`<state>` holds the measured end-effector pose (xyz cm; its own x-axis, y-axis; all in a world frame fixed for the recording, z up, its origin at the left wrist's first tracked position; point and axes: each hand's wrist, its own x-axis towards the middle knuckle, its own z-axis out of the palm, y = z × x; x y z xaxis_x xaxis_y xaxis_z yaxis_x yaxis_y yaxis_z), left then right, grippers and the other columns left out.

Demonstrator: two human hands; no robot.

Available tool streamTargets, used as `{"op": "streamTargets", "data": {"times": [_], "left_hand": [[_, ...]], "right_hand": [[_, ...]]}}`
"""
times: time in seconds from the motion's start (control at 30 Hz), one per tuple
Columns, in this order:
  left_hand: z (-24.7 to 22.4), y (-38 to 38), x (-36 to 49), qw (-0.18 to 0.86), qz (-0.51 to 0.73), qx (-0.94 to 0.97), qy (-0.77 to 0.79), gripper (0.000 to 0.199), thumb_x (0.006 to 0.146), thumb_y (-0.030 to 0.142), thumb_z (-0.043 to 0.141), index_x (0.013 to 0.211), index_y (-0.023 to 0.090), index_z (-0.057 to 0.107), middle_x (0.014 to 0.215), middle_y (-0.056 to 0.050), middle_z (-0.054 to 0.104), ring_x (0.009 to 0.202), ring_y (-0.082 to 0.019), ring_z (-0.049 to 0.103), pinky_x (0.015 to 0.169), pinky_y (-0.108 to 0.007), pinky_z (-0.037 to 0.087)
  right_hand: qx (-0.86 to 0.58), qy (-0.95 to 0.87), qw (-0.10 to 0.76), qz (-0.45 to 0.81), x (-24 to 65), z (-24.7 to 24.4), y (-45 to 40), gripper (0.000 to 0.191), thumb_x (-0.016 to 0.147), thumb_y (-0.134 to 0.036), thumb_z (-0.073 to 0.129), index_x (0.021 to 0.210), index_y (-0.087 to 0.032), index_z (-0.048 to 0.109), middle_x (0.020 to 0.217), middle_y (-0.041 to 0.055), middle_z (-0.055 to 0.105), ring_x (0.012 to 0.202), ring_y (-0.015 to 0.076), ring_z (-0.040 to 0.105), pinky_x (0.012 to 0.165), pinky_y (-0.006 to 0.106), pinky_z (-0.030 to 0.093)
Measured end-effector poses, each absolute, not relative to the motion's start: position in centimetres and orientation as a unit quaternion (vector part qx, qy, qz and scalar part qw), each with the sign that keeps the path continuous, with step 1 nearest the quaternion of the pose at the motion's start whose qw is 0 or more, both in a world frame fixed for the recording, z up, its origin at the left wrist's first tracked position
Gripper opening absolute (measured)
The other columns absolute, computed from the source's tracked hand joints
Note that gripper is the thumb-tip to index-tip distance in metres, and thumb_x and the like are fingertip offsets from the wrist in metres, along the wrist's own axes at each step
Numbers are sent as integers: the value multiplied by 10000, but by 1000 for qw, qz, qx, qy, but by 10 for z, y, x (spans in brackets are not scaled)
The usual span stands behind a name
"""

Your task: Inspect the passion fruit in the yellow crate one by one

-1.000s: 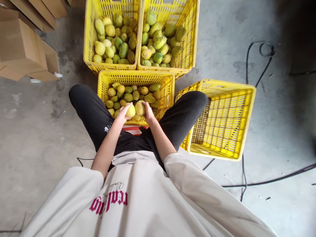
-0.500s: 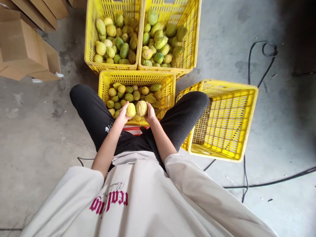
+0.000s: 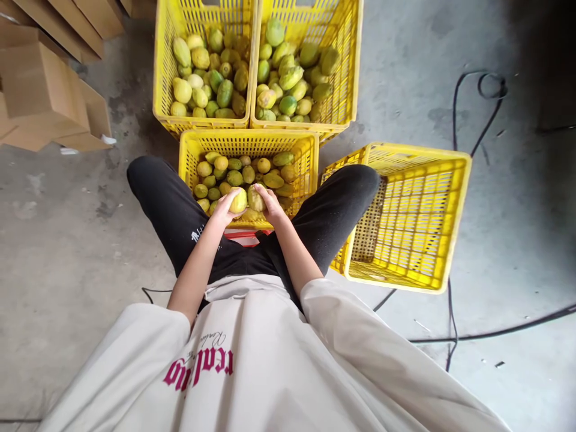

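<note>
The person's left hand [image 3: 225, 209] is curled round a rounded, bright yellow fruit [image 3: 238, 201], and the right hand [image 3: 271, 207] grips a second, duller yellow-green fruit with ridged skin [image 3: 256, 199], its fingers over the top. Both fruits are held side by side above the near end of a rectangular yellow slatted plastic crate [image 3: 310, 162] between the knees; whether they touch each other is hard to tell. Below them, a layer of oval green and yellow fruit [image 3: 234, 177] covers much of what shows of the crate's bottom. Just beyond it, a tall yellow plastic crate on the left [image 3: 159, 72] and its matching yellow neighbour on the right [image 3: 351, 72] each hold a heap of similar green and yellow fruit. Beside the right knee stands another yellow lattice-sided plastic crate [image 3: 405, 222], its inner wall showing. The handling seems well short of finished: two pieces are in hand, neither set down, and plenty lie loose in three crates, though which of those are already dealt with cannot be told.
</note>
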<state>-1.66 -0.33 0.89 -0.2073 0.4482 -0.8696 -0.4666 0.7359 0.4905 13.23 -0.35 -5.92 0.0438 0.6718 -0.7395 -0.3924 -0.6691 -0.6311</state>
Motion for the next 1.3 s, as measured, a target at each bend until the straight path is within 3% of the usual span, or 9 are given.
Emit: {"op": "streamTargets", "data": {"times": [0.2, 0.27, 0.37, 0.6, 0.73, 0.87, 1.03, 1.17, 1.3], "left_hand": [[15, -1, -15, 633, 339, -39, 695, 304, 1084, 221, 1033, 1198, 253, 753, 1442, -119, 873, 1455, -307, 843, 1191, -433, 757], [17, 1, -15, 625, 339, -41, 702, 207, 1176, 314, 956, 1159, 234, 765, 1284, -111, 866, 1382, -298, 838, 1174, -408, 726], [19, 3, -13, 608, 335, -36, 719, 227, 1286, 375, 806, 1128, 214, 780, 1052, -80, 814, 1295, -283, 816, 1118, -349, 667], [22, 3, -11, 607, 338, -17, 720, 253, 1327, 390, 744, 1146, 215, 774, 1020, -83, 819, 1232, -271, 822, 1006, -317, 645], [13, 2, -15, 605, 349, -4, 716, 197, 1276, 409, 823, 1272, 213, 840, 1137, -107, 881, 1313, -301, 856, 1031, -321, 708], [1, 0, -19, 596, 365, 18, 715, 270, 1216, 432, 888, 1429, 269, 860, 1373, -113, 889, 1454, -321, 849, 1129, -379, 762], [3, -1, -18, 597, 366, 35, 713, 155, 1200, 339, 901, 1250, 219, 817, 1384, -123, 873, 1449, -317, 826, 1075, -324, 747], [12, -2, -15, 601, 353, 63, 715, 236, 1137, 240, 994, 1137, 208, 761, 1355, -128, 865, 1392, -311, 830, 1122, -370, 724], [16, -3, -14, 603, 333, 74, 721, 265, 1126, 204, 1000, 1096, 224, 737, 1333, -115, 846, 1354, -289, 846, 1201, -428, 707]], "right_hand": [[-605, -30, 382, 698, 125, -57, 2, 556, 1001, -837, 884, 1047, -301, 744, 1089, 44, 878, 1341, 315, 864, 1108, 401, 755], [-600, -12, 385, 701, 124, -56, 3, 570, 1012, -854, 868, 1035, -300, 736, 1066, 54, 880, 1316, 332, 875, 1097, 422, 772], [-600, 8, 385, 701, 124, -57, 4, 569, 1020, -855, 869, 1047, -301, 747, 1044, 56, 882, 1253, 352, 892, 1059, 476, 802], [-624, 50, 371, 686, 128, -67, 4, 530, 993, -807, 896, 1131, -310, 772, 989, 60, 860, 1124, 393, 883, 1002, 649, 828], [-618, 10, 352, 703, 132, -67, 3, 546, 959, -814, 928, 1011, -314, 716, 989, 65, 850, 1217, 382, 869, 997, 558, 814], [-602, 5, 362, 712, 129, -57, 2, 563, 982, -829, 948, 1056, -306, 755, 1013, 46, 860, 1207, 337, 883, 986, 456, 803], [-606, -57, 354, 710, 127, -48, -3, 561, 983, -753, 1017, 1146, -265, 793, 1135, 56, 882, 1241, 305, 870, 968, 371, 777], [-615, -81, 374, 690, 131, -50, -6, 604, 864, -578, 1130, 1248, -285, 767, 1290, 46, 867, 1268, 285, 854, 998, 407, 789], [-629, -87, 363, 682, 133, -55, -6, 490, 845, -477, 1102, 1143, -276, 769, 1151, 35, 857, 1138, 274, 851, 1022, 411, 758]]}}
